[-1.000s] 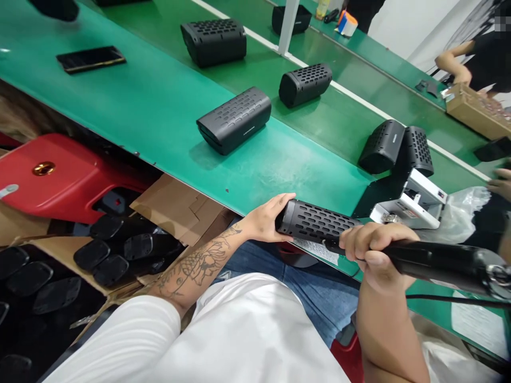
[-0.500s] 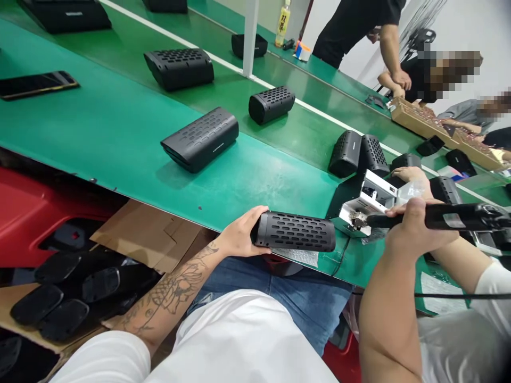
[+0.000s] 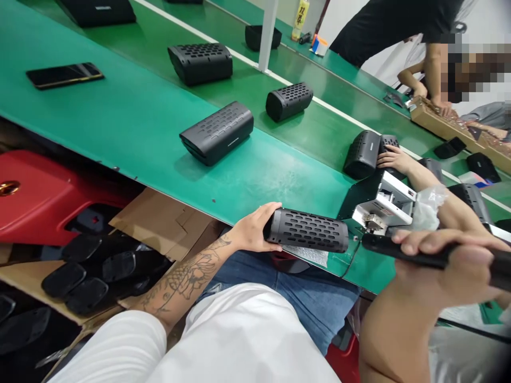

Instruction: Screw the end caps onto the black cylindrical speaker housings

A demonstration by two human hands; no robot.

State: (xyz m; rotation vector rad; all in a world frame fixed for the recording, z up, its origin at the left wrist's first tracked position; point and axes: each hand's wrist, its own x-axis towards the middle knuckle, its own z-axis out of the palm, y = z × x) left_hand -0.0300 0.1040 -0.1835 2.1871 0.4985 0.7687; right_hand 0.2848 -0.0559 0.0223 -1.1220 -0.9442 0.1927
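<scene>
My left hand (image 3: 253,230) is wrapped round the left end of a black perforated housing (image 3: 309,230), which lies on its side at the table's near edge. In my right hand (image 3: 443,260) is a black electric screwdriver (image 3: 385,249), held nearly level and pointing left. Its tip is close to the right end of the housing, apart from it. Just behind the tip stands a silver and black screw feeder (image 3: 385,205). Bubble wrap (image 3: 309,255) shows under the housing's near side.
A co-worker's hand (image 3: 393,158) touches a black housing behind the feeder. More housings (image 3: 217,133) stand along the green table (image 3: 131,117), with a phone (image 3: 66,75) at left. Below are a red stool (image 3: 51,186) and a carton of black parts (image 3: 90,292).
My right hand has drawn the electric screwdriver back from the feeder, towards me. The co-worker's hand has moved from beside the feeder to a housing behind it. The view has shifted slightly.
</scene>
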